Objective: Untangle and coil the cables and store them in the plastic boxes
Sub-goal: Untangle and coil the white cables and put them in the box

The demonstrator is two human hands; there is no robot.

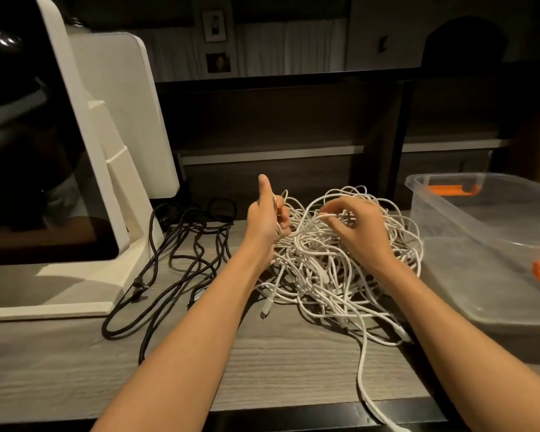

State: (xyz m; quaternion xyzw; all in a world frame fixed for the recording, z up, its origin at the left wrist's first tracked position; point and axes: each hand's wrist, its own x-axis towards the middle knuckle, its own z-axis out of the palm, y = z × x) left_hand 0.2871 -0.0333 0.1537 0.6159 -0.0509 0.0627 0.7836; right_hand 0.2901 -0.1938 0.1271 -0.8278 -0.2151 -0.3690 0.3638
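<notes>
While one white strand [360, 366] trails from the pile toward 6 o'clock and drops over the desk [75, 353] edge, the white cable tangle [331, 263] lies unsorted at the centre, with no single long axis. The left hand [264, 222] grips strands, thumb up; the right hand [359, 232] pinches one loop. At 3 o'clock the plastic box [449, 219] holds no cable, and black cables [181, 260] wait at 9 o'clock. I judge the task barely begun.
</notes>
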